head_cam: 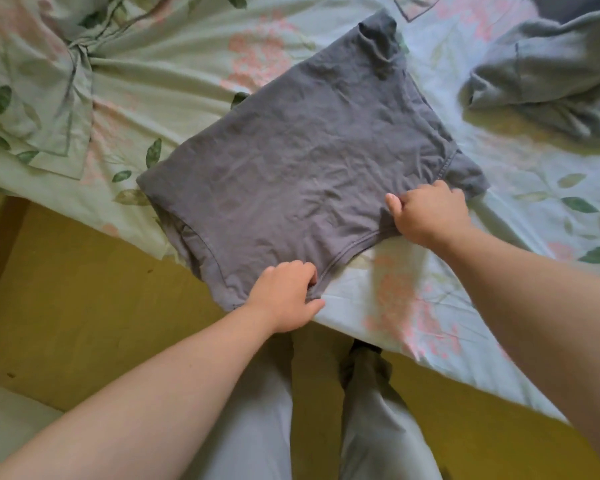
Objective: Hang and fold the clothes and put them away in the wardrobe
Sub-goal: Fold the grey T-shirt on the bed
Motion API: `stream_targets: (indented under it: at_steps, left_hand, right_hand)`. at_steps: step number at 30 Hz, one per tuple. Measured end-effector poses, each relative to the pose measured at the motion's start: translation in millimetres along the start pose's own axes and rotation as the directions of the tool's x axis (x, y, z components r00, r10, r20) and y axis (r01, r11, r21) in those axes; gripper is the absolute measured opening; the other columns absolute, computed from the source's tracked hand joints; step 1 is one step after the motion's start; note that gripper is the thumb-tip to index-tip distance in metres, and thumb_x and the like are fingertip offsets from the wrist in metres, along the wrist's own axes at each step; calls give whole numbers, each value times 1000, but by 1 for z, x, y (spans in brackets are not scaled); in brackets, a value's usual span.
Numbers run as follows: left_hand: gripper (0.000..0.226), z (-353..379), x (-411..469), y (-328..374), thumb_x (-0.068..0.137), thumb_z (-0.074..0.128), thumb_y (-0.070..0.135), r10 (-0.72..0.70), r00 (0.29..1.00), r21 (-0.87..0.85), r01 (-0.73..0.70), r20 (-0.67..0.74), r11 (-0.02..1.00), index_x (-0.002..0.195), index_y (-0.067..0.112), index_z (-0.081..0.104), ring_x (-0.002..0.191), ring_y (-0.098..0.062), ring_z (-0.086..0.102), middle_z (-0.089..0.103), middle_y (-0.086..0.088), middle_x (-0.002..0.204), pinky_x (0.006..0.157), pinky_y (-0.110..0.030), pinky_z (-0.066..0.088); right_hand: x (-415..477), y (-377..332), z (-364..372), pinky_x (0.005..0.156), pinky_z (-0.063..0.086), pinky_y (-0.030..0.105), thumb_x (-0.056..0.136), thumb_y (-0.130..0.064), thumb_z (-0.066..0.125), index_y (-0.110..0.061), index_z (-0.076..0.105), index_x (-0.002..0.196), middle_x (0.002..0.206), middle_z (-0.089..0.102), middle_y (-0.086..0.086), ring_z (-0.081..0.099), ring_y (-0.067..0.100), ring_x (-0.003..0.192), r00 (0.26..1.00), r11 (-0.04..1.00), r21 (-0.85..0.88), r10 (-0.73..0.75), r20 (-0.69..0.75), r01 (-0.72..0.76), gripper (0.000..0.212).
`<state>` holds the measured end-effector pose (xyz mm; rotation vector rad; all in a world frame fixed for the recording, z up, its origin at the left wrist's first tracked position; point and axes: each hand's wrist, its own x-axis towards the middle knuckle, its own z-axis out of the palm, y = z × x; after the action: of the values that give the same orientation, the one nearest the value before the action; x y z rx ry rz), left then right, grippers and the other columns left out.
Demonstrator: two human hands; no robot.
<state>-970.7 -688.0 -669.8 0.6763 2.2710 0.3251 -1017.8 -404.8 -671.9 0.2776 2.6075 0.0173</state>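
A dark grey T-shirt [302, 150] lies partly folded on the flowered bed sheet [174, 64], its near corner hanging over the bed's edge. My left hand [284, 296] grips the shirt's near hem corner, fingers curled into the fabric. My right hand [426, 213] pinches the right side of the hem near a sleeve, thumb on top of the cloth. No wardrobe is in view.
A second grey garment [548, 74] lies crumpled at the bed's far right. A flowered pillowcase or cover [39, 98] is bunched at the far left. Below the bed's edge are the yellow floor [84, 306] and my legs [361, 427].
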Motion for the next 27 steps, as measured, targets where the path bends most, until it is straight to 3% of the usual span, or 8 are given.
stream_targets:
  at_steps: [4,8,13,16,20,23,25,27]
  left_hand:
    - [38,-24,24,7,96,44,63,-112,993,-17,113,39,993,89,28,56,85,-21,62,64,7,89,69,-36,46]
    - [30,-81,89,17,102,46,45,-154,966,-25,152,-208,988,99,20,62,102,-36,64,69,-11,109,79,-40,48]
    - [21,-169,190,42,98,48,22,13,939,114,28,-343,993,115,15,56,105,-42,60,56,-15,123,85,-48,49]
    - [37,-201,242,63,90,51,7,158,932,321,-48,-326,946,128,10,48,105,-44,59,42,-17,137,80,-54,46]
    - [59,-223,291,83,83,55,0,240,924,498,-64,-299,865,139,10,41,109,-45,58,26,-13,155,78,-50,45]
    - [47,-233,312,95,82,55,8,286,946,682,-110,-151,723,129,9,50,105,-47,62,48,-18,139,76,-48,50]
    - [40,-240,318,102,80,58,15,248,969,801,-140,-11,582,119,10,58,104,-44,64,60,-19,121,73,-44,50]
    - [40,-248,323,109,77,61,18,181,981,842,-154,69,516,116,10,61,104,-41,65,63,-20,116,74,-42,50]
  right_hand:
    - [0,4,4,92,44,46,102,-50,34,-14,72,101,111,68,18,61,38,107,987,984,117,146,-66,-138,52]
    - [14,12,-5,96,42,50,94,-46,53,-11,58,115,123,55,22,50,43,117,905,885,340,389,-171,-317,41]
    - [39,34,-12,103,35,51,88,-53,60,-14,47,130,136,46,19,42,41,127,850,787,438,519,-89,-435,59]
    - [53,48,-15,103,35,52,83,-62,60,-16,49,133,136,51,16,45,39,128,847,765,433,532,-10,-476,68]
    - [67,65,-19,93,42,47,76,-62,67,-19,59,103,103,63,7,58,36,108,873,713,535,476,103,-452,51]
    - [77,76,-24,72,44,35,76,-57,72,-13,58,78,76,58,4,60,34,88,926,731,577,348,143,-364,46]
    - [81,82,-31,68,40,31,77,-55,76,-13,62,82,80,58,7,57,31,83,952,775,554,270,141,-302,44]
    - [83,86,-37,67,38,29,80,-51,76,-14,62,82,79,57,7,54,29,81,968,794,552,215,133,-252,40]
